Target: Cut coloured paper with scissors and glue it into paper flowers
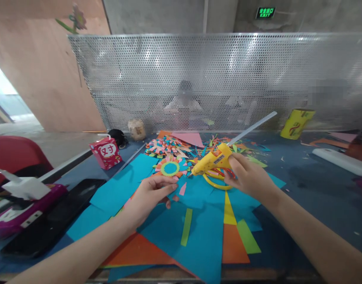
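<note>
My left hand (154, 191) is closed, thumb and fingers pinched at the lower edge of a round paper flower (170, 169). This flower has a blue centre, a yellow-green ring and orange and pink petals. In my right hand (247, 173) is a yellow hot glue gun (212, 159), its nozzle pointing down and left beside the flower's right edge. A long translucent glue stick (252, 128) sticks out of its back. Below the hands lie blue paper sheets (195, 228), with a green strip (186, 227) and a small pink petal piece (183, 189) on top.
Finished-looking fringed flowers (165, 146) and paper scraps (216, 142) are heaped behind. A red drink carton (106, 152), black phone (53, 217) and purple power strip (29, 213) stand at left. A perforated metal screen (228, 79) closes the back, a person seen through it. A yellow roll (297, 124) stands right.
</note>
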